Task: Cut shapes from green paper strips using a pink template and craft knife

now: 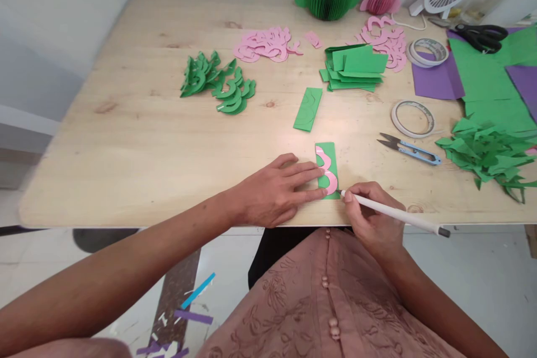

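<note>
A small green paper rectangle (329, 152) lies near the table's front edge with a pink curved template (328, 170) on top of it. My left hand (274, 190) lies flat, its fingertips pressing the template and the paper down. My right hand (371, 218) grips a white pencil (398, 215) whose tip touches the lower right corner of the green rectangle. A second green rectangle (308, 109) with a drawn outline lies a little farther back.
On the wooden table (126, 140) lie green cut shapes (218, 81), pink cut shapes (266, 43), a stack of green rectangles (354, 67), two tape rolls (413, 117), blue snips (413, 149), black scissors (480, 36), green scraps (489, 151), paper sheets, honeycomb cacti and a fan.
</note>
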`<state>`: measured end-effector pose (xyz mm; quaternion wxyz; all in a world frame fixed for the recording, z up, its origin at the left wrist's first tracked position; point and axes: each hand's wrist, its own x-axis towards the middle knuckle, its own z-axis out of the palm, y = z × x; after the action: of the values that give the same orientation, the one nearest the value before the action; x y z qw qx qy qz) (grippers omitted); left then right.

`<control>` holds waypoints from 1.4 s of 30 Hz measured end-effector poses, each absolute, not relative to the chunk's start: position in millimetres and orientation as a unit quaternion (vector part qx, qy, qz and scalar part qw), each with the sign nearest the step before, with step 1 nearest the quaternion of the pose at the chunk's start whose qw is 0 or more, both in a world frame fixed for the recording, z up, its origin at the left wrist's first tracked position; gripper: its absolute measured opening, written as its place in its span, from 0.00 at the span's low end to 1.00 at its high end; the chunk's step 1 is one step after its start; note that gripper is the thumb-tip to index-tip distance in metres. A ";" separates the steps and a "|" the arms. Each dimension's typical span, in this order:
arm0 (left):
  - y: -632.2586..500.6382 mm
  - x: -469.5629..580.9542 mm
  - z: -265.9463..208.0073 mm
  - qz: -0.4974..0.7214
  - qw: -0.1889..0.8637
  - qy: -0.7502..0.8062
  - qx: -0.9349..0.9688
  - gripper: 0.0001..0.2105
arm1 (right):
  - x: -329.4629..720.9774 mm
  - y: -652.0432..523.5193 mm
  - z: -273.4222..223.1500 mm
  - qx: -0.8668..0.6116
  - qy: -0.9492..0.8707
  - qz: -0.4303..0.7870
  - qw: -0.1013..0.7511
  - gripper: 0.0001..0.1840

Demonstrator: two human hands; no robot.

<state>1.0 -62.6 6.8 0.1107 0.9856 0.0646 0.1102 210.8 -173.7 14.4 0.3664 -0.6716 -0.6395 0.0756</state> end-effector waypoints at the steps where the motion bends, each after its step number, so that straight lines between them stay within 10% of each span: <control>1: -62.6 0.9 6.5 0.111 0.112 0.065 0.985 0.25 | 210.7 -173.7 14.4 -0.671 -0.641 0.076 0.365 0.05; 42: -62.6 0.6 5.5 0.118 0.109 0.065 0.985 0.25 | 209.7 -173.1 15.9 -0.649 -0.670 0.070 0.352 0.07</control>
<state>0.6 -62.6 5.5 0.1089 0.9849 0.0652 0.1179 209.7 -173.1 15.9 0.3521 -0.6494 -0.6705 0.0696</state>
